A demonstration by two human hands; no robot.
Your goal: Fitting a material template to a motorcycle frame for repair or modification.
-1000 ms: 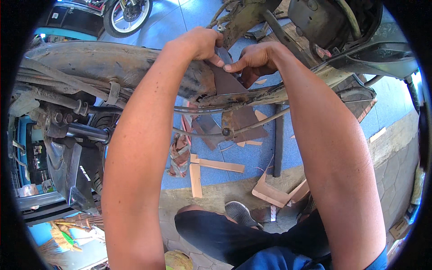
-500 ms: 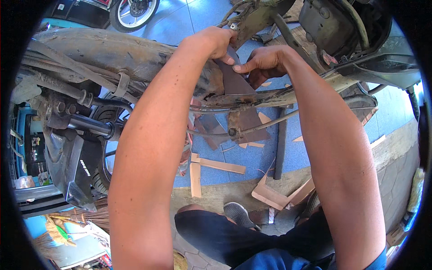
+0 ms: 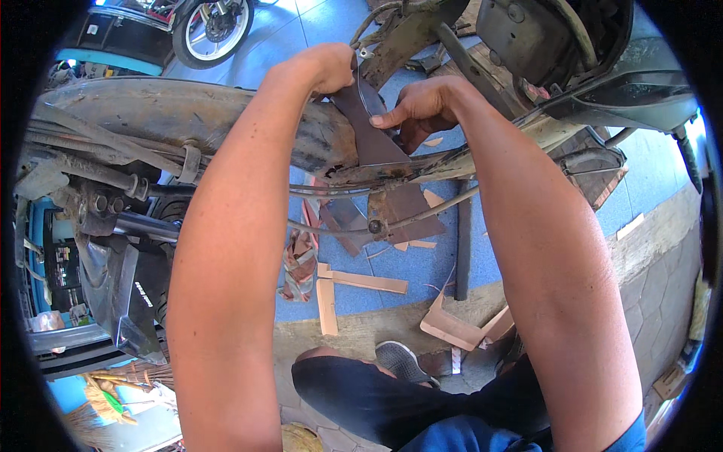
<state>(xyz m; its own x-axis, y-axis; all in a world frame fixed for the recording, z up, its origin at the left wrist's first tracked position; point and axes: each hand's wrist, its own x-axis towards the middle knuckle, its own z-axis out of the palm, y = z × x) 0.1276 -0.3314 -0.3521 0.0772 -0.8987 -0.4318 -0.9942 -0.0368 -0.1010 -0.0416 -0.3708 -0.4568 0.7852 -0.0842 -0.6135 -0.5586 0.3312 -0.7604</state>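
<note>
A thin dark brown sheet piece stands against the dirty, worn motorbike frame, its lower edge on the frame tube. My left hand grips its upper part with fingers curled, their tips hidden behind my wrist and the piece. My right hand holds the piece from the right, thumb pressed on its face, other fingers bent behind it. A small metal fitting sits just by my left knuckles. Cables run below the piece, across a bracket with a bolt.
Cardboard strips, a crumpled cloth, a dark bar and sheet scraps lie on blue tiles below. Dark plastic bodywork is at upper right, a fork tube at left. Another wheel stands behind; brooms at lower left.
My left thumb has moved from the piece's face out of sight, exposing more of its upper part. My right thumb sits slightly lower on it.
</note>
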